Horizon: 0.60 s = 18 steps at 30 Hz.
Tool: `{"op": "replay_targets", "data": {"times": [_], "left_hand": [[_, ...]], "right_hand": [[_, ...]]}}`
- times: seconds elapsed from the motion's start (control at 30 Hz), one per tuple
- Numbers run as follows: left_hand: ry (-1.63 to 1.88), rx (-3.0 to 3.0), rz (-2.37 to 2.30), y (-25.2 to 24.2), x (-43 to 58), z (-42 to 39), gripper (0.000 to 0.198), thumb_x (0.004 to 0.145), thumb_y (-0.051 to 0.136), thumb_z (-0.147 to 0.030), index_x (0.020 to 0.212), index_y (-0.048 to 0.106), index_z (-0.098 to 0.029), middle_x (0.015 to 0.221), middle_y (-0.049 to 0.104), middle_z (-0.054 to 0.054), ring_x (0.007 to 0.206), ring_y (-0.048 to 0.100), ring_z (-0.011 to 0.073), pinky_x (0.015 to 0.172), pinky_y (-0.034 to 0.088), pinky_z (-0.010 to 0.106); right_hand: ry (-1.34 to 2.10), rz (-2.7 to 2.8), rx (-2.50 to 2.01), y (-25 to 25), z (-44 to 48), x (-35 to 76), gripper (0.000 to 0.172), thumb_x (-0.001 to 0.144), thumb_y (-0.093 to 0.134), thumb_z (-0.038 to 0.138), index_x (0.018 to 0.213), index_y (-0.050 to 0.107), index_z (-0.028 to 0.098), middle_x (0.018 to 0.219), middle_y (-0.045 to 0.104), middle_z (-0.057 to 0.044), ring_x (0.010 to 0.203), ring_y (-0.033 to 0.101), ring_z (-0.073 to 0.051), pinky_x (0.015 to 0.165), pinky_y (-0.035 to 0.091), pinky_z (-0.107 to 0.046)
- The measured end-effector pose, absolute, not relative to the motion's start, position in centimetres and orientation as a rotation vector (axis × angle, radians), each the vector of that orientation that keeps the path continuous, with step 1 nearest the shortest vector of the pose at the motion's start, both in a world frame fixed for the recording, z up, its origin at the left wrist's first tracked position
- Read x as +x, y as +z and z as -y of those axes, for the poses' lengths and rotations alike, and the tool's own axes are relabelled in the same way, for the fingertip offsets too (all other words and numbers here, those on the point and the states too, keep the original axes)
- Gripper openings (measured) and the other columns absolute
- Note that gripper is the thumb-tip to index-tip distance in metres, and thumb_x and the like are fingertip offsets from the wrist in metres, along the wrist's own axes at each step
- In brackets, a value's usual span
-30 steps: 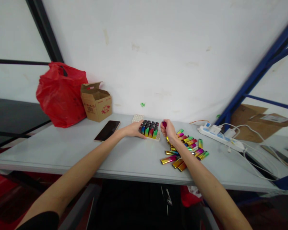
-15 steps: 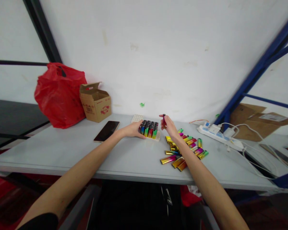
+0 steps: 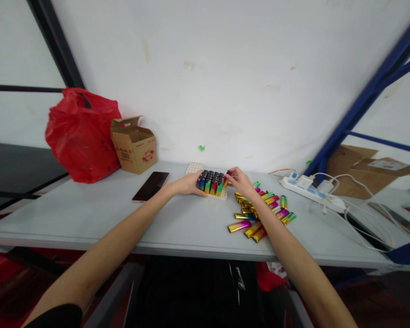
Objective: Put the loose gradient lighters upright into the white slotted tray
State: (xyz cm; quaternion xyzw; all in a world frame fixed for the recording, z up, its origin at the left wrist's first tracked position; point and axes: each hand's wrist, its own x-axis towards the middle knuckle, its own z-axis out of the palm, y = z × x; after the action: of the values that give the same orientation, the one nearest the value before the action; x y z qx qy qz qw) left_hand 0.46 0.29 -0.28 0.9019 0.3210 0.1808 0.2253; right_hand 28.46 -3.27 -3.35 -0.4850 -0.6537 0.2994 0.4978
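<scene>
Upright cigarette lighters [image 3: 212,183] with black tops and shiny rainbow bodies stand in rows in a white tray [image 3: 223,195]. My left hand [image 3: 190,184] wraps round the left end of this block, thumb along the front and fingers behind. At the right end, my right hand [image 3: 239,181] pinches one more lighter [image 3: 227,176] upright, close beside the rows. Whether its base touches the tray I cannot tell. Below my right forearm lies a loose heap of lighters [image 3: 248,215], gold, pink and green.
Behind the block lies another white tray [image 3: 194,167]. To the left are a phone [image 3: 151,186], an open cardboard box [image 3: 135,146] and a red plastic bag [image 3: 84,136]. A power strip [image 3: 312,195] with white cables and flattened cardboard [image 3: 353,171] occupy the right.
My right hand has moved left and slightly down, bringing its lighter from above the heap's far side to the right end of the rows. My left hand has stayed on the block.
</scene>
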Motion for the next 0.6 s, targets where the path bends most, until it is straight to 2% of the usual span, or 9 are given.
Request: {"op": "replay_targets", "data": {"times": [0.13,0.3,0.47,0.6], "left_hand": [[0.497,2.486,-0.885,-0.4,0.4,-0.4,0.081,0.066,0.086,-0.059,0.128,0.054,-0.017,0.128,0.068,0.014,0.113,0.065,0.0338,0.095,0.051,0.04],[0.503,2.479,-0.893,-0.5,0.4,-0.5,0.084,0.065,0.087,-0.058,0.13,0.053,-0.018,0.129,0.069,0.013,0.115,0.065,0.0336,0.093,0.051,0.039],[0.497,2.479,-0.891,-0.4,0.4,-0.5,0.082,0.065,0.087,-0.058,0.129,0.054,-0.018,0.127,0.069,0.013,0.114,0.065,0.0331,0.093,0.051,0.039],[0.491,2.489,-0.917,-0.3,0.4,-0.4,0.081,0.064,0.087,-0.059,0.126,0.055,-0.018,0.125,0.07,0.013,0.109,0.066,0.0327,0.091,0.051,0.039]], "right_hand": [[0.63,1.715,-1.188,-3.1,3.3,28.9,0.033,0.088,0.066,0.053,0.1,0.051,0.026,0.088,0.069,0.0,0.081,0.073,-0.021,0.07,0.065,-0.037],[0.474,1.976,-1.171,-2.5,3.9,29.1,0.02,0.093,0.064,0.039,0.101,0.057,0.023,0.091,0.075,-0.004,0.084,0.074,-0.02,0.083,0.061,-0.039],[0.469,2.04,-1.211,-1.0,5.0,29.9,0.024,0.095,0.066,0.036,0.115,0.065,0.021,0.101,0.08,-0.007,0.088,0.075,-0.019,0.083,0.061,-0.034],[0.137,2.018,-1.427,0.3,5.4,32.8,0.022,0.102,0.056,0.03,0.114,0.07,0.019,0.1,0.08,-0.01,0.089,0.075,-0.021,0.085,0.058,-0.033]]}}
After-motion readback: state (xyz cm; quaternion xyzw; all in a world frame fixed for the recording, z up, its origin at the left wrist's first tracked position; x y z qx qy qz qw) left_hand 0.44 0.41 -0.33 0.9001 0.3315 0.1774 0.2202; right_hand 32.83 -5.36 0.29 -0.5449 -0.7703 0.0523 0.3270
